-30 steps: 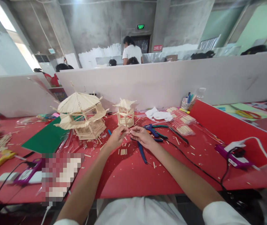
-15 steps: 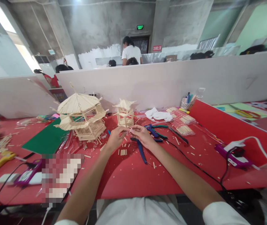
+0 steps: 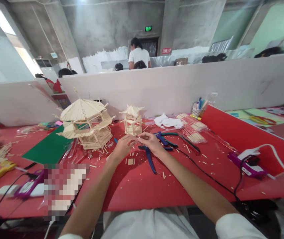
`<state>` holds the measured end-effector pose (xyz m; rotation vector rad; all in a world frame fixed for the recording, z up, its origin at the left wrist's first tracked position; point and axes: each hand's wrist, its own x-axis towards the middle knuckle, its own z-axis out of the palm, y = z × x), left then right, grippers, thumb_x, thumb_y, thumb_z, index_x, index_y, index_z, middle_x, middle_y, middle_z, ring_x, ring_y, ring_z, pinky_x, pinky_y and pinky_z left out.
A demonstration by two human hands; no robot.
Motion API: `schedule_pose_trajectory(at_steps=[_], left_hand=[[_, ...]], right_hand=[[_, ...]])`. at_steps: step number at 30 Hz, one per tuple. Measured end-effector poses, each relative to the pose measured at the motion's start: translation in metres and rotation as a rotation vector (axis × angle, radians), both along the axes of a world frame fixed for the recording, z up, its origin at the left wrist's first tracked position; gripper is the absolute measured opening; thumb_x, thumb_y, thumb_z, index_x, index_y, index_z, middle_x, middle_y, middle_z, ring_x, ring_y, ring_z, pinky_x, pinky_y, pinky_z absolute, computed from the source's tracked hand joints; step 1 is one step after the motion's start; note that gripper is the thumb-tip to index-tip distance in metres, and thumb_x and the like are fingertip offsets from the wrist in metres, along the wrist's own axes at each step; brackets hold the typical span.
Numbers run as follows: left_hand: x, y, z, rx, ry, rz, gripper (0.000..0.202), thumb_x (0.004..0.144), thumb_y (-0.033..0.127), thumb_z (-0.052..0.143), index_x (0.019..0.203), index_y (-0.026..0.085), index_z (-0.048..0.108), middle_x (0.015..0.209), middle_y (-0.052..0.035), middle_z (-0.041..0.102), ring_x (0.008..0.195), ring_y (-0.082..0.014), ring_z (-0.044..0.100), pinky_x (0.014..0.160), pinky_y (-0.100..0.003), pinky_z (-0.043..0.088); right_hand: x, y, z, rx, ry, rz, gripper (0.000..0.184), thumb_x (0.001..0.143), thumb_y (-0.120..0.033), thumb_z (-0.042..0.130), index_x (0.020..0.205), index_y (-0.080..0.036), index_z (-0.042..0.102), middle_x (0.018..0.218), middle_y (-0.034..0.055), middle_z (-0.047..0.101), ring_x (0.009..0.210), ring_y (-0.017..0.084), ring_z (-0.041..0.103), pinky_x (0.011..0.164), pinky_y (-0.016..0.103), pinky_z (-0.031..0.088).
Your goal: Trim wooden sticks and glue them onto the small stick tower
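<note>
My left hand (image 3: 123, 146) and my right hand (image 3: 151, 143) meet fingertip to fingertip over the red table (image 3: 142, 186), both pinched on a tiny wooden stick piece that is too small to make out well. They hover just in front of a small stick pavilion model (image 3: 132, 121). A larger stick pavilion (image 3: 87, 122) stands to the left. Below the hands lie a small bundle of cut sticks (image 3: 131, 161) and blue-handled pliers (image 3: 150, 159).
Green-handled cutters (image 3: 168, 139), a pack of sticks (image 3: 194, 129), a white cloth (image 3: 168, 122) and a pen cup (image 3: 198, 108) lie to the right. Purple glue guns sit at right (image 3: 246, 164) and left (image 3: 28, 186). A green mat (image 3: 48, 147) lies left. People stand beyond the white partition (image 3: 181, 86).
Both hands have drifted slightly up and away toward the small pavilion, still pinched together. Nothing else on the table has moved.
</note>
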<state>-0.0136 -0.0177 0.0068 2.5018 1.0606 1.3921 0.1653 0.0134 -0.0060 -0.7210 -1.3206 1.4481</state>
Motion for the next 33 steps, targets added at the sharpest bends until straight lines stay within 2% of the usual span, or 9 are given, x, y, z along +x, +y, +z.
schedule_pose_trajectory(at_steps=[6, 16, 23, 33], left_hand=[[-0.0021, 0.0033, -0.0048, 0.015, 0.061, 0.011, 0.015, 0.092, 0.019, 0.054, 0.088, 0.02, 0.068, 0.088, -0.0046, 0.069, 0.083, -0.0143, 0.064, 0.079, -0.026, 0.05], [-0.0019, 0.0041, -0.0055, 0.001, 0.09, 0.04, 0.014, 0.091, 0.019, 0.054, 0.09, 0.021, 0.068, 0.089, -0.0045, 0.068, 0.085, -0.0153, 0.063, 0.079, -0.027, 0.05], [0.0011, 0.0019, -0.0024, -0.052, 0.012, 0.037, 0.011, 0.091, 0.022, 0.056, 0.091, 0.02, 0.067, 0.088, -0.0047, 0.067, 0.083, -0.0156, 0.062, 0.078, -0.028, 0.049], [0.0043, 0.0027, -0.0037, -0.152, -0.079, 0.014, 0.009, 0.088, 0.025, 0.059, 0.091, 0.02, 0.065, 0.089, -0.0043, 0.068, 0.083, -0.016, 0.064, 0.08, -0.03, 0.05]], right_hand=[[0.0064, 0.0023, 0.0037, 0.053, -0.075, 0.042, 0.027, 0.062, -0.037, 0.081, 0.078, -0.019, 0.07, 0.074, 0.0003, 0.069, 0.065, 0.014, 0.062, 0.064, 0.027, 0.051], [0.003, 0.0013, 0.0039, 0.174, -0.123, -0.042, 0.023, 0.066, -0.038, 0.077, 0.077, -0.019, 0.071, 0.074, 0.0021, 0.07, 0.068, 0.016, 0.063, 0.068, 0.028, 0.051], [0.0058, 0.0056, -0.0011, 0.247, -0.17, -0.068, 0.02, 0.072, -0.037, 0.073, 0.08, -0.019, 0.074, 0.079, 0.005, 0.073, 0.075, 0.019, 0.067, 0.075, 0.032, 0.052], [0.0035, 0.0028, 0.0022, 0.24, -0.17, -0.096, 0.018, 0.07, -0.034, 0.073, 0.078, -0.019, 0.073, 0.078, 0.0036, 0.072, 0.074, 0.019, 0.066, 0.072, 0.03, 0.051]])
